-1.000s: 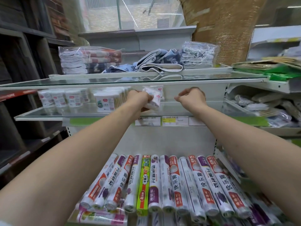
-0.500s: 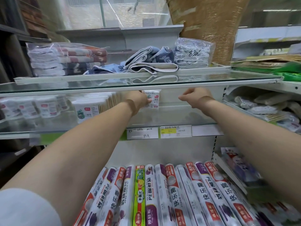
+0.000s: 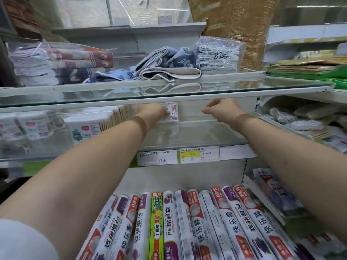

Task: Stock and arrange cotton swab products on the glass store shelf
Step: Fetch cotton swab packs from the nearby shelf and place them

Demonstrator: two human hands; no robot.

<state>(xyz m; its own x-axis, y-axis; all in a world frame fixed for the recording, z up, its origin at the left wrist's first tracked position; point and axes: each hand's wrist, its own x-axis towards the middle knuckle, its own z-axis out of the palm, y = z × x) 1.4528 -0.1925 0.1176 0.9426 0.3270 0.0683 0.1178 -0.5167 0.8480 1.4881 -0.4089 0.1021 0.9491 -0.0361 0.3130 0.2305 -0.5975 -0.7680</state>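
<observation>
1. Glass store shelf (image 3: 197,136) carries the swab stock, and both arms reach in under the glass tier above it; a second ago the view sat lower, and the hands now lie deeper, close under that upper pane.
2. Packed swab boxes (image 3: 88,126) fill the stretch left of the left fingers, while bare glass runs right of them to the other hand.
3. Left hand (image 3: 153,113) has stood the cotton swab pack (image 3: 172,111) upright; a second ago it was tilted in the grip. Fingers are curled on its left edge, at the row's right end.
4. Right hand (image 3: 223,111) is a loose fist holding nothing, apart from the pack.
5. I'd say this pack is nearly placed.
</observation>
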